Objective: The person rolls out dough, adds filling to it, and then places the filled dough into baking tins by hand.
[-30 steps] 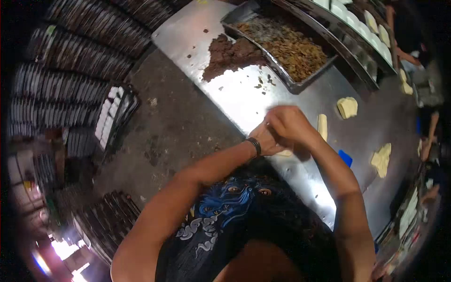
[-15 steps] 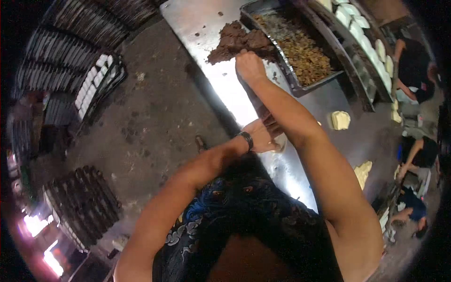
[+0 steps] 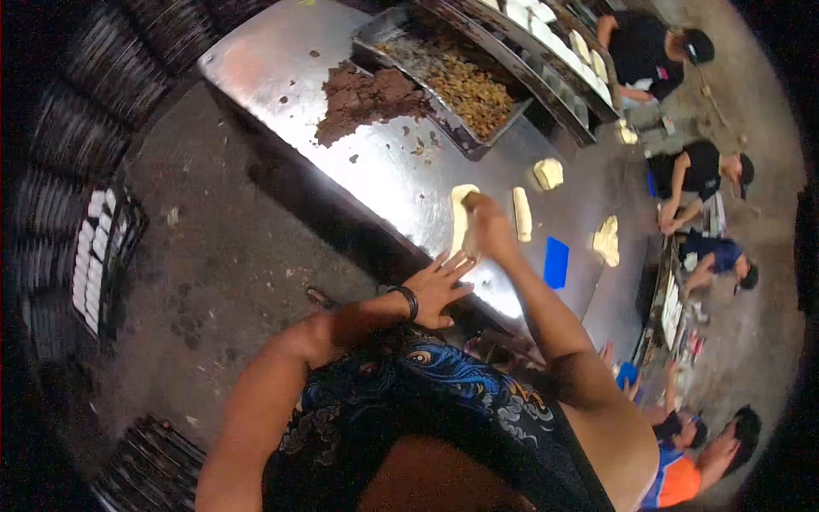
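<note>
A flattened strip of pale dough (image 3: 461,213) lies on the metal table. My left hand (image 3: 437,288), with a dark band at the wrist, is open with fingers spread at the strip's near end. Over the strip's right side is my right hand (image 3: 492,232), blurred and closed. A small dark brown lump shows at its fingertips, apparently some of the filling. The large mound of crumbly brown filling (image 3: 363,102) sits farther up the table. A second, narrower dough piece (image 3: 522,213) lies just right of my right hand.
A metal tray (image 3: 512,118) of chopped brown bits stands beside the mound. Dough lumps (image 3: 548,174) and a blue scraper (image 3: 556,262) lie to the right. Racks with white pieces (image 3: 546,30) stand behind. Several co-workers (image 3: 704,175) are along the right.
My right hand has come from the brown mound back to the dough strip. My left hand now lies spread at the strip's near end. The view has shifted, showing more table at right.
</note>
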`<state>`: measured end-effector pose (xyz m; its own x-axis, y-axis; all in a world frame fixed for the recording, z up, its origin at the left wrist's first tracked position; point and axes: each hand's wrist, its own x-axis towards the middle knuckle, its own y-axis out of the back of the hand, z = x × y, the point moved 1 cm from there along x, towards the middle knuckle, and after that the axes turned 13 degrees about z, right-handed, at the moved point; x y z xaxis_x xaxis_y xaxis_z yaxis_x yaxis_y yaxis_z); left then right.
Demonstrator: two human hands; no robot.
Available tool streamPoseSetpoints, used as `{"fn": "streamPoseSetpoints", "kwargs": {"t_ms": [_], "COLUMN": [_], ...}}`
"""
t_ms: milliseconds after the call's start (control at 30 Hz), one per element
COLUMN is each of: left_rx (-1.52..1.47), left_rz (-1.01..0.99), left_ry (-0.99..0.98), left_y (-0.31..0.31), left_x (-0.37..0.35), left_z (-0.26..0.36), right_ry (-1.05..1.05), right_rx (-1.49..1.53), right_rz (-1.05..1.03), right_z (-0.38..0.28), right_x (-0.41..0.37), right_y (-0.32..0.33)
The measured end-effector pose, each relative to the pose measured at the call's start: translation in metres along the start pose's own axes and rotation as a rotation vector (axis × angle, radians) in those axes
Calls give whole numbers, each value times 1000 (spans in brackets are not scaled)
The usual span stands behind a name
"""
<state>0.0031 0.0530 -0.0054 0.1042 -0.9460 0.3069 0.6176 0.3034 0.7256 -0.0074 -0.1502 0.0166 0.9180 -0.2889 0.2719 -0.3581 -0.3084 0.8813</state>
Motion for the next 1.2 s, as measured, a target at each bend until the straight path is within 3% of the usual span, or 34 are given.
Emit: {"fn": "streamPoseSetpoints", "kwargs": {"t_ms": [33, 100, 167, 233, 267, 333, 400, 433, 467, 500, 567, 600, 633, 667, 700, 733, 800, 833, 900, 1033, 1100, 1133, 1200], "left_rx": [-63, -174, -297, -193, -1, 134, 316, 351, 427, 456, 579, 557, 626, 658, 690, 753, 876, 886, 916, 926, 933, 923, 897], "left_rz": [-26, -86, 344, 519, 662, 700, 633, 548, 340, 358, 355, 359, 381, 438, 495, 569, 700, 701, 704, 625, 674, 679, 698], "left_ry": [-27, -68, 14, 188, 265, 363, 406, 453, 562, 589, 677, 737, 794, 855, 916, 953, 1025, 1033, 1055, 1076, 1033, 1026, 1003], "left_y": [0, 4, 11, 47, 59, 69, 69, 64, 67, 64, 68, 71, 77, 82, 87, 91, 94, 95, 102, 104, 100, 100, 104], "left_x": [-2, -1, -13, 0, 4, 13, 25, 31, 39, 46, 52, 55, 59, 60, 59, 59, 58, 62, 71, 75, 70, 70, 72], "left_z": [-2, -18, -38, -55, -63, -83, -91, -88, -84, -85, -92, -98, -101, -107, -114, -123, -143, -150, -159, -168, -167, -166, -167], "right_ry": [199, 100, -252, 126, 110, 88, 119, 205, 256, 285, -2, -258, 122, 107, 239, 168, 282, 322, 524, 709, 713, 748, 597], "right_rx": [-145, -186, -136, -69, 36, 268, 259, 57, -11, 281, 633, 838, 586, 460, 518, 469, 271, 162, -18, -338, -385, -356, -303], "right_rz": [134, -95, -838, -122, 109, 566, 372, 91, 15, 165, -60, -264, -112, -130, 75, 2, 26, -110, -151, -362, -359, -261, -249], "right_z": [-14, -1, -40, -19, -19, -51, -32, -19, -14, -16, -1, -6, 3, 9, 20, 40, 69, 85, 103, 96, 98, 107, 111], "right_x": [-20, -8, 77, 102, 105, 111, 87, 63, 60, 74, 106, 125, 151, 174, 196, 223, 270, 291, 327, 358, 366, 368, 369], "right_y": [-8, -5, 61, 63, 57, 48, -13, -40, -49, -32, -28, 7, 24, 36, 34, 28, 11, -5, -37, -69, -74, -79, -70]}}
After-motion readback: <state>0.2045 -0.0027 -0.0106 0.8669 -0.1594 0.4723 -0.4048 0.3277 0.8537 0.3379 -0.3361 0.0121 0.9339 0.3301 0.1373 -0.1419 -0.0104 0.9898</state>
